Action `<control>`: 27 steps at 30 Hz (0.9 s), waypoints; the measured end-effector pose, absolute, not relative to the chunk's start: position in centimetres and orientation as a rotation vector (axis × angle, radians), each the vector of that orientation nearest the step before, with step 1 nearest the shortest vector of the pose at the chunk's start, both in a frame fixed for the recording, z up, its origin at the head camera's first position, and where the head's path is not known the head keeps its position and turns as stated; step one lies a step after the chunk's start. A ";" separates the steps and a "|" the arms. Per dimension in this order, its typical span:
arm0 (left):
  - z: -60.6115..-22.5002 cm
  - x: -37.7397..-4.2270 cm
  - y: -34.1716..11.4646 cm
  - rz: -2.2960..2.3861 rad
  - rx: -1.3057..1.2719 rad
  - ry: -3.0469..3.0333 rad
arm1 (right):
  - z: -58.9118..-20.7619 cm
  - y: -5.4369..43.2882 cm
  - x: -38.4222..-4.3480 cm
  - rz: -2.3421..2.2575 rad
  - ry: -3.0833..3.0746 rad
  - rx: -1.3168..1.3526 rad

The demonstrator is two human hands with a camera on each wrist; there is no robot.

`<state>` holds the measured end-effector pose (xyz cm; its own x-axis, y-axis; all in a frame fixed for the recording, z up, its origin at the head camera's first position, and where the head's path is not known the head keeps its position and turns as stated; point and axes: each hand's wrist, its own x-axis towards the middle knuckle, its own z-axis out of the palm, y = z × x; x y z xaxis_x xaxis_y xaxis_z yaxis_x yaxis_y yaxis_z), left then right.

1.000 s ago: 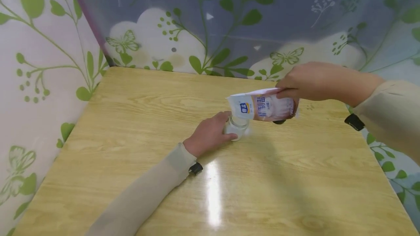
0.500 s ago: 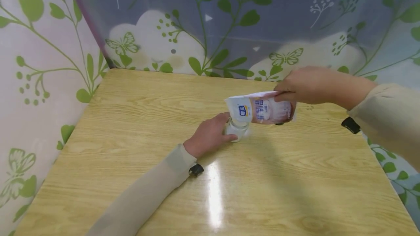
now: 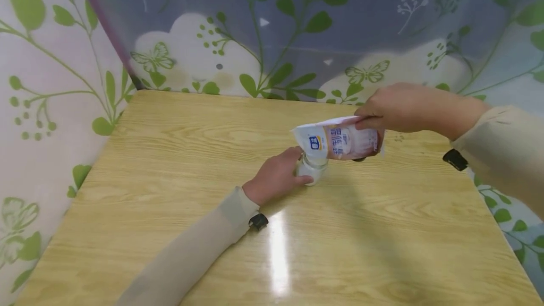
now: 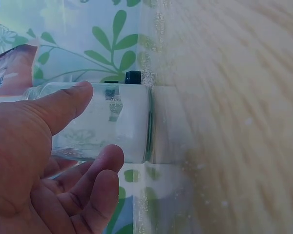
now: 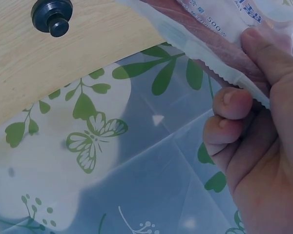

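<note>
In the head view, my left hand (image 3: 276, 177) grips a small clear glass jar (image 3: 313, 172) that stands upright on the table. White grains show in its lower part in the left wrist view, where my thumb lies along the glass (image 4: 122, 122). My right hand (image 3: 397, 107) pinches the top edge of a printed salt bag (image 3: 352, 140) between thumb and fingers. The bag is tilted with its left end down at the jar's mouth. That end covers the mouth, so the flow of salt cannot be seen.
A black knobbed lid (image 5: 52, 17) lies on the table beyond the bag, mostly hidden from the head view. The wooden table (image 3: 191, 131) meets leaf-patterned walls (image 3: 204, 55) at the back and left. White specks (image 4: 224, 202) dot the tabletop near the jar.
The jar and my left hand have shifted slightly to the right. My right hand still holds the bag tilted over the jar, nearly in the same place.
</note>
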<state>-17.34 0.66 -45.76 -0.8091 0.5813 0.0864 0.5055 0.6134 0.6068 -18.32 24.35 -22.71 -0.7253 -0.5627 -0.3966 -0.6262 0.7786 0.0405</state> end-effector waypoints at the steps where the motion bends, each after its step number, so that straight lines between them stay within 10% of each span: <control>1: -45.8 -17.4 0.7 0.967 0.919 2.712 | -22.7 24.4 -18.3 0.245 2.604 -0.901; 27: -45.7 -17.4 0.8 0.945 0.921 2.709 | -22.2 23.9 -18.3 0.281 2.578 -0.912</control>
